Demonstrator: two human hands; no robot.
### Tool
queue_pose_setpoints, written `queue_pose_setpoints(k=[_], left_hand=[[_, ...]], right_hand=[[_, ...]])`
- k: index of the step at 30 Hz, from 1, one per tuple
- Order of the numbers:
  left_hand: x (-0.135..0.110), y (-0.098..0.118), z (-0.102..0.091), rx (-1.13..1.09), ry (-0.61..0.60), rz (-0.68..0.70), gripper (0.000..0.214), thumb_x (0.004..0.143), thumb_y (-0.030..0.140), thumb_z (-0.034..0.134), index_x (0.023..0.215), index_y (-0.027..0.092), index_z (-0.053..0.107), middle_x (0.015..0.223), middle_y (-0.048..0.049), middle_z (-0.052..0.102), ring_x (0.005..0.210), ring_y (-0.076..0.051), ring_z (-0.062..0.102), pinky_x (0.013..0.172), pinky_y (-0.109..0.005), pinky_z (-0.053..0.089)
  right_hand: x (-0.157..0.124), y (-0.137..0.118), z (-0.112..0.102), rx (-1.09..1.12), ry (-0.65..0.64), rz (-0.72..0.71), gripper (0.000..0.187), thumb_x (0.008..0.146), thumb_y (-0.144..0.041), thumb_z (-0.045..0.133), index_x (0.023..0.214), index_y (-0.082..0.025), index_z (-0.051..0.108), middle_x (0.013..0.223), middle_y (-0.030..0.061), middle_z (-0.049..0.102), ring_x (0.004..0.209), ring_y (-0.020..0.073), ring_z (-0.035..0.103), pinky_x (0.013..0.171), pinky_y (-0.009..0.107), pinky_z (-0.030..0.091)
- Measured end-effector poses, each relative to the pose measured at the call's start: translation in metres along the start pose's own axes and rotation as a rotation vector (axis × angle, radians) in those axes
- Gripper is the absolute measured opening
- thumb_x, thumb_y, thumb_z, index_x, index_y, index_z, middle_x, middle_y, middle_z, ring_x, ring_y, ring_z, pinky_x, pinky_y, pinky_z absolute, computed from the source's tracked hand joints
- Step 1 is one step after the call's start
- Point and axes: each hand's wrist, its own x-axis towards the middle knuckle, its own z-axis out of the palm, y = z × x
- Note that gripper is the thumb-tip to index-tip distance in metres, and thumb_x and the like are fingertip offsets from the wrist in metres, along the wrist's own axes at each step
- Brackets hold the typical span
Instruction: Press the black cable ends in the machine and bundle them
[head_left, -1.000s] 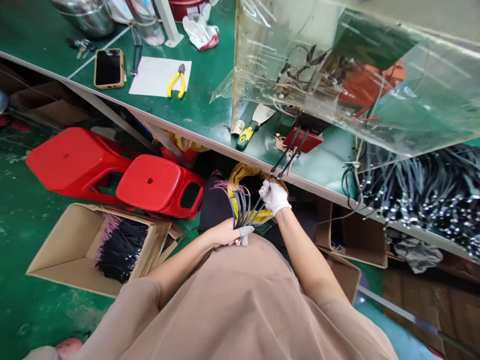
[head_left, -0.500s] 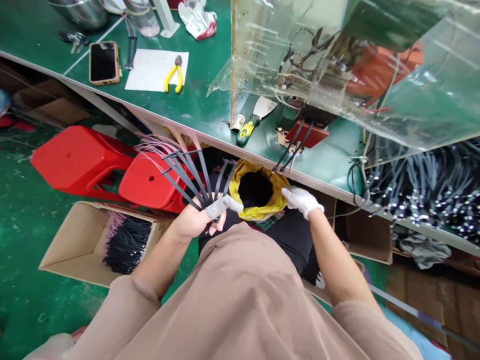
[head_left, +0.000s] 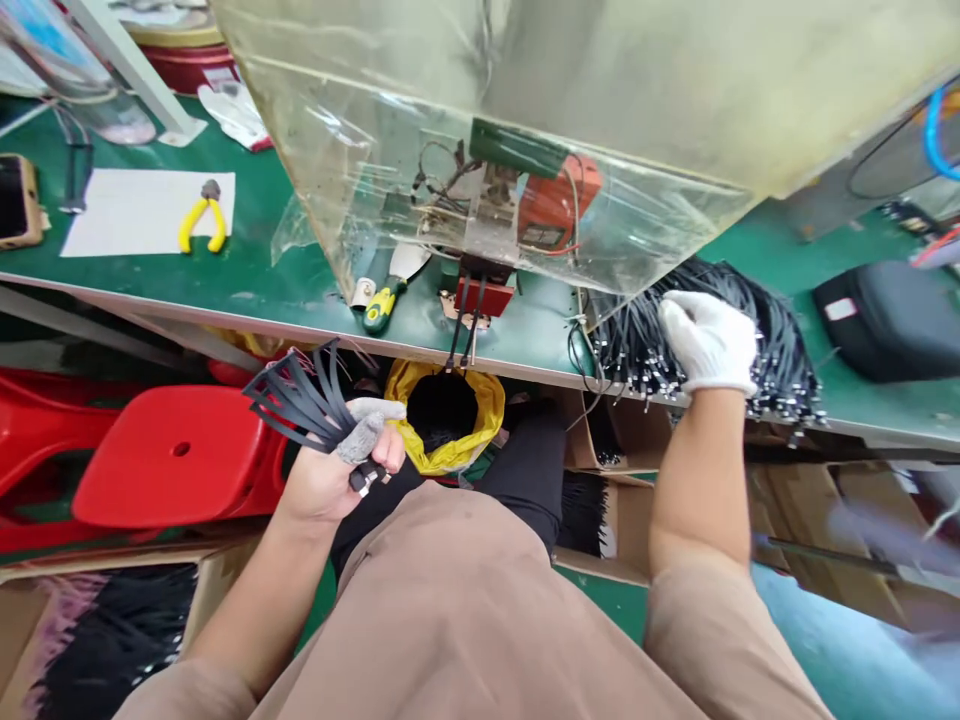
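Left hand (head_left: 322, 487) clamped on a bundle of flat black cables (head_left: 300, 402). Strands fan up and left out of the fist; short metal-tipped ends (head_left: 364, 480) poke out at its base. Grey finger cot (head_left: 365, 437) on one digit, pressed across the strands. Grip looks firm; holding low at the base best keeps the fan from splaying. Red plastic stool (head_left: 172, 460) sits just below the fan, so strands want to stay clear of it. Lower left, cardboard box (head_left: 217, 570) of black cables (head_left: 112, 640) with pink ends. Centre, yellow plastic bag (head_left: 480, 425), dark opening, just under the edge of the green counter (head_left: 285, 310). Above it, two black cables (head_left: 465, 335) hang from a red block (head_left: 480, 297), behind a clear plastic curtain (head_left: 375, 130). Right hand (head_left: 709, 342) in a white glove, fingers slightly apart, resting on a heap of metal-ended black cables (head_left: 780, 350); cannot tell if it has closed on any. Heap looks tangle-prone, so loose top strands should come away cleanest. Far right, black case (head_left: 885, 320) on the counter.
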Motion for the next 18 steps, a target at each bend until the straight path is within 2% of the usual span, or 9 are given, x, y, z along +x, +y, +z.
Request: queue_pose_setpoints(k=[2, 4, 6, 7, 10, 12, 14, 16, 18], left_hand=[[0.000, 0.001, 0.003, 0.001, -0.018, 0.009, 0.025, 0.073, 0.037, 0.088, 0.088, 0.018, 0.081, 0.049, 0.0023, 0.054, 0.043, -0.008, 0.052, 0.042, -0.018, 0.045], [0.000, 0.003, 0.003, 0.002, -0.034, 0.028, 0.023, 0.074, 0.038, 0.087, 0.085, 0.019, 0.082, 0.046, 0.0033, 0.051, 0.039, -0.006, 0.047, 0.040, -0.017, 0.042], [-0.001, 0.003, 0.002, 0.019, -0.027, 0.045, 0.023, 0.074, 0.041, 0.087, 0.082, 0.019, 0.082, 0.044, 0.0038, 0.049, 0.036, -0.006, 0.045, 0.039, -0.017, 0.041], [-0.001, 0.003, 0.000, 0.029, -0.019, 0.049, 0.024, 0.074, 0.041, 0.087, 0.081, 0.019, 0.081, 0.043, 0.0041, 0.048, 0.036, -0.006, 0.044, 0.039, -0.017, 0.040], [-0.002, 0.004, -0.003, 0.058, 0.001, 0.050, 0.024, 0.075, 0.042, 0.086, 0.078, 0.019, 0.081, 0.041, 0.0047, 0.046, 0.034, -0.005, 0.041, 0.038, -0.017, 0.038], [-0.001, 0.006, -0.003, 0.072, -0.002, 0.054, 0.025, 0.075, 0.043, 0.085, 0.078, 0.019, 0.080, 0.040, 0.0050, 0.045, 0.033, -0.005, 0.039, 0.038, -0.017, 0.037], [0.003, 0.007, -0.002, 0.088, -0.013, 0.057, 0.027, 0.074, 0.044, 0.086, 0.078, 0.018, 0.080, 0.039, 0.0053, 0.044, 0.032, -0.005, 0.038, 0.037, -0.017, 0.035], [0.012, 0.007, 0.001, 0.116, -0.005, 0.072, 0.030, 0.072, 0.045, 0.087, 0.078, 0.017, 0.078, 0.039, 0.0057, 0.044, 0.032, -0.005, 0.037, 0.037, -0.017, 0.033], [0.027, 0.003, 0.004, 0.177, 0.034, 0.105, 0.033, 0.070, 0.045, 0.088, 0.079, 0.015, 0.076, 0.040, 0.0059, 0.045, 0.034, -0.006, 0.038, 0.038, -0.018, 0.030]], right_hand=[[0.022, 0.007, 0.002, -0.136, -0.076, -0.004, 0.042, 0.100, -0.037, 0.049, 0.126, -0.015, 0.073, 0.130, 0.0190, 0.067, 0.124, 0.0288, 0.058, 0.101, 0.038, 0.041], [0.038, 0.010, 0.007, -0.244, -0.227, 0.001, 0.044, 0.101, -0.039, 0.049, 0.125, -0.013, 0.073, 0.134, 0.0216, 0.064, 0.124, 0.0313, 0.058, 0.097, 0.038, 0.041], [0.045, 0.011, 0.009, -0.297, -0.366, 0.029, 0.045, 0.100, -0.041, 0.052, 0.124, -0.011, 0.074, 0.134, 0.0219, 0.064, 0.122, 0.0318, 0.059, 0.095, 0.036, 0.041], [0.047, 0.012, 0.009, -0.296, -0.391, 0.035, 0.045, 0.099, -0.041, 0.054, 0.123, -0.010, 0.074, 0.133, 0.0213, 0.065, 0.121, 0.0315, 0.060, 0.095, 0.036, 0.042], [0.044, 0.015, 0.000, -0.162, -0.285, 0.032, 0.038, 0.097, -0.039, 0.057, 0.113, -0.011, 0.077, 0.122, 0.0188, 0.071, 0.112, 0.0273, 0.063, 0.093, 0.034, 0.044], [0.040, 0.016, -0.011, 0.123, -0.176, 0.084, 0.031, 0.096, -0.033, 0.057, 0.106, -0.010, 0.076, 0.109, 0.0172, 0.074, 0.092, 0.0201, 0.067, 0.084, 0.031, 0.049], [0.037, 0.015, -0.023, 0.484, -0.056, 0.154, 0.027, 0.095, -0.028, 0.055, 0.105, -0.009, 0.071, 0.101, 0.0157, 0.073, 0.072, 0.0117, 0.062, 0.073, 0.027, 0.052], [0.036, 0.014, -0.034, 0.757, 0.091, 0.186, 0.025, 0.094, -0.027, 0.056, 0.106, -0.008, 0.067, 0.102, 0.0154, 0.072, 0.063, 0.0061, 0.056, 0.068, 0.026, 0.051], [0.037, 0.012, -0.043, 0.894, 0.210, 0.162, 0.022, 0.093, -0.028, 0.058, 0.103, -0.009, 0.065, 0.101, 0.0141, 0.070, 0.061, 0.0042, 0.053, 0.066, 0.027, 0.049]])
